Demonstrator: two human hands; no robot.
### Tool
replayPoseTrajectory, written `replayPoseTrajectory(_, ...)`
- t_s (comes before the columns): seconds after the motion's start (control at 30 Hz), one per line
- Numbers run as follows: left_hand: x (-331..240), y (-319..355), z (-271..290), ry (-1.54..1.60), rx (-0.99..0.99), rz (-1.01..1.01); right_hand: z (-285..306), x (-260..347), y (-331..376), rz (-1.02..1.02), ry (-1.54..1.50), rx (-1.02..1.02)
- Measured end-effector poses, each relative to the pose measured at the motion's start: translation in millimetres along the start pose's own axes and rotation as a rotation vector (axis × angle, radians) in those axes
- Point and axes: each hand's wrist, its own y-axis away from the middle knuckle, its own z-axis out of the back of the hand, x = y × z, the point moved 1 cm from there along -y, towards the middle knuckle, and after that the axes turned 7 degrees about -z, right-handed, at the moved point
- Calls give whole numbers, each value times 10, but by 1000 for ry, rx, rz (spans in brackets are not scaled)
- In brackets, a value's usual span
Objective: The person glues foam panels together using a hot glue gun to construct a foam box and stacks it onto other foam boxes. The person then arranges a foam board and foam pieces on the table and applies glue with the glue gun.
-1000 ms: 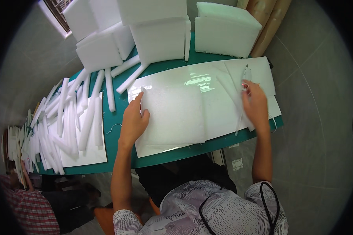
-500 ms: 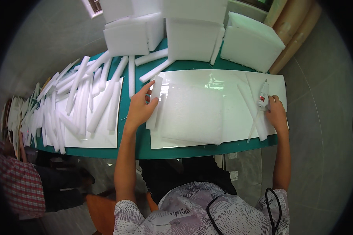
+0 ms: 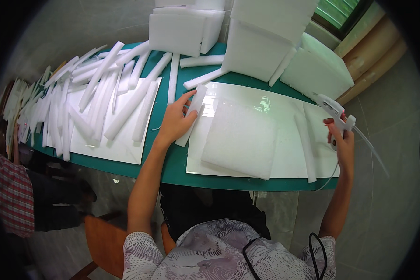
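Observation:
My left hand (image 3: 178, 120) is closed around a white foam strip (image 3: 197, 100), thumb on one side and fingers on the other, at the left edge of a glossy white board (image 3: 284, 158). In my right hand (image 3: 343, 140) is a white hot glue gun (image 3: 332, 106), held up over the board's right edge with its nozzle pointing away and to the left. A clear glue stick (image 3: 372, 151) sticks out of its back. A square white foam sheet (image 3: 240, 137) lies on the board between my hands. Right of it rests another foam strip (image 3: 305, 147).
Many loose foam strips (image 3: 95, 105) are heaped on a second white board (image 3: 130, 151) at the left. Foam blocks (image 3: 256, 49) stand stacked along the far side of the green table (image 3: 172, 170). A person in a checked shirt (image 3: 14, 196) and an orange chair (image 3: 105, 245) are at lower left.
My right hand has picked the glue gun up off the board and raised it to the right. My left hand keeps hold of its foam strip. The whole view has turned somewhat.

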Motion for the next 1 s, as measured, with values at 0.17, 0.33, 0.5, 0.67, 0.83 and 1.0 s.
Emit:
replayPoseTrajectory(0.17,-44,-30,-91,64,-8,-36,-626,182,-108,-25,-268,305)
replayPoseTrajectory(0.33,84,53,-101,32,-24,-25,-1167,160,-224,-26,-254,495)
replayPoseTrajectory(0.5,-3,64,-161,21,-18,-22,-1311,248,-210,-106,-298,526)
replayPoseTrajectory(0.67,22,60,-170,22,-70,-16,-1348,239,-216,-66,-256,502)
replayPoseTrajectory(0.83,37,50,-153,20,-67,-39,-1440,255,-255,-72,-164,499)
replayPoseTrajectory(1.0,-20,35,-147,20,-56,-6,-1560,309,-306,-87,-105,535)
